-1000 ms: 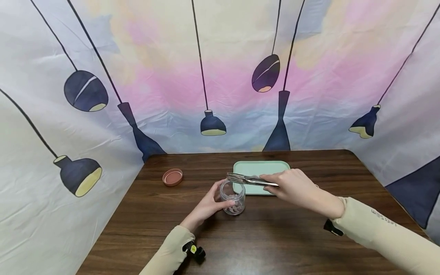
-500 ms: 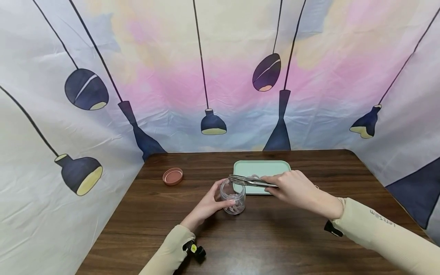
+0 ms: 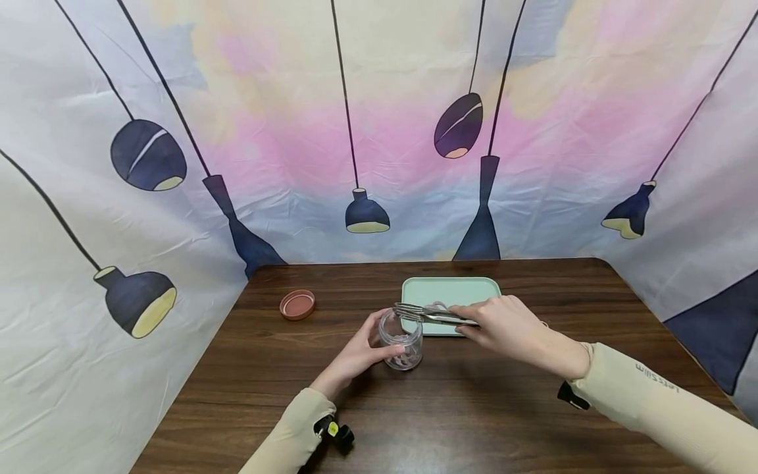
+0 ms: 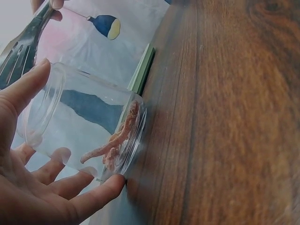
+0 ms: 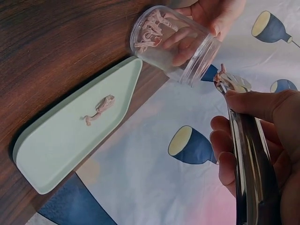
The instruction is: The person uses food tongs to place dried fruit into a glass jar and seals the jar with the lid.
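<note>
My left hand (image 3: 358,357) grips a clear jar (image 3: 406,359) around its side, fingers on one side and thumb on the other. The jar stands upright on the table, without a lid. Pinkish shrivelled strips (image 4: 119,136) lie at its bottom. Metal tongs (image 3: 435,316) are in my right hand (image 3: 503,329), gripped along the arms. Their slotted tips hover over the jar's mouth. In the right wrist view, a small pinkish piece (image 5: 221,74) shows at the tips. Another pinkish strip (image 5: 100,110) lies on the pale green tray (image 5: 51,154).
A round reddish-brown lid (image 3: 298,305) lies on the dark wooden table (image 3: 237,395), left of the jar. The tray is behind and to the right of the jar, partly hidden by the tongs and right hand. A cloth backdrop (image 3: 403,151) printed with lamps hangs behind.
The tongs' tips have shifted slightly right and down over the jar's mouth in the first half second. After that they hardly move. My left hand and the jar stay in place.
</note>
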A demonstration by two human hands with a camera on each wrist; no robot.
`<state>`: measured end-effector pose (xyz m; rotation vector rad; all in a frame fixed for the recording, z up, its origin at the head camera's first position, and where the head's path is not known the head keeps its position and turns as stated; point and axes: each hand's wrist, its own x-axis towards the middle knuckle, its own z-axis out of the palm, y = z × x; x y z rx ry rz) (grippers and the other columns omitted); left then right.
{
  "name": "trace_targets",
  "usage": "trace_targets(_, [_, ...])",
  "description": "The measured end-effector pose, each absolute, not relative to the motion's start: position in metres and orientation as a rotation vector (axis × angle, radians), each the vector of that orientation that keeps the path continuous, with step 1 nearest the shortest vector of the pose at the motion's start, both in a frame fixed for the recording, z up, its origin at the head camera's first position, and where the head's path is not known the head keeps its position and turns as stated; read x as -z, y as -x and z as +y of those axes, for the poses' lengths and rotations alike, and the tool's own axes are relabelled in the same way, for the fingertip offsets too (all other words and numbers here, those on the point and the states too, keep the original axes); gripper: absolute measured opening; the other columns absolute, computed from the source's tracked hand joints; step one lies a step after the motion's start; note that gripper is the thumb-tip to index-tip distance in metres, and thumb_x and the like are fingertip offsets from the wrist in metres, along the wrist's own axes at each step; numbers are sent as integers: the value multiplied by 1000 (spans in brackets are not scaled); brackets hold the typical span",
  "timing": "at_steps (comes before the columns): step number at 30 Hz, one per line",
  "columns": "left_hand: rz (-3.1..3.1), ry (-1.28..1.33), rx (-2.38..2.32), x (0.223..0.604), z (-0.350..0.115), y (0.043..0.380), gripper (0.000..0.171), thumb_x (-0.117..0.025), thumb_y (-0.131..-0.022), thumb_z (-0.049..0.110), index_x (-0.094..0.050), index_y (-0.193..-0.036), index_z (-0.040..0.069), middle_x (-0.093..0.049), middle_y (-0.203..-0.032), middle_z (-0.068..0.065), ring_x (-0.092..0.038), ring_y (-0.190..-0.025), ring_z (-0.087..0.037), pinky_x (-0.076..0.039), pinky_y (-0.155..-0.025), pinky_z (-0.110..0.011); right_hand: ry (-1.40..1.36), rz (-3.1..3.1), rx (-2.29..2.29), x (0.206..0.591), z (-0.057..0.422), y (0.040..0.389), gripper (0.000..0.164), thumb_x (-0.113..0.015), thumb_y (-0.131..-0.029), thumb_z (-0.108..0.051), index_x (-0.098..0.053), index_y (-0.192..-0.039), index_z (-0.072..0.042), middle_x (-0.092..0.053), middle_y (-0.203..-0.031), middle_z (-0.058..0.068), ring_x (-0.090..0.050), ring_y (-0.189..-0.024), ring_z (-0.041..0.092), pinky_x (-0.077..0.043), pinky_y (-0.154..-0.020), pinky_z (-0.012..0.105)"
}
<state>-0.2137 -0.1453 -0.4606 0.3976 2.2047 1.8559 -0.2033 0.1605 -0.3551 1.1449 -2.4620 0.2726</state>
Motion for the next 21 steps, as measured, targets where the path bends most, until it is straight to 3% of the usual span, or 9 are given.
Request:
trace_targets(10, [2202, -409, -1866, 460, -145, 213, 81, -82, -87, 23, -36, -153, 23, -39, -156, -12, -41, -141, -33, -40, -105, -49, -1141, -2452, -268, 354, 161, 202, 33, -81, -86, -22, -76, -117, -14, -77, -90, 1, -56, -49, 8, -39, -43, 30])
trace_targets(17, [2204, -401, -1847, 461, -146, 213, 80, -81, -88, 24, -36, -153, 24, -37, -157, -12, -38, -143, -34, -39, -106, -52, -1132, -2457, -268, 354, 164, 202, 35, -82, -85, -23, -75, -118, -13, -76, -89, 0, -44, -44, 3, -33, -41, 27])
trace_targets(21, [2206, -408, -1840, 462, -147, 215, 80, -81, -88, 24, -36, -153, 24, -36, -158, -13, -37, -144, -34, -38, -107, -53, -1126, -2462, -256, 353, 164, 202, 36, -81, -85, -24, -75, -119, -12, -77, -94, 2, -45, -43, 4, -34, -41, 27])
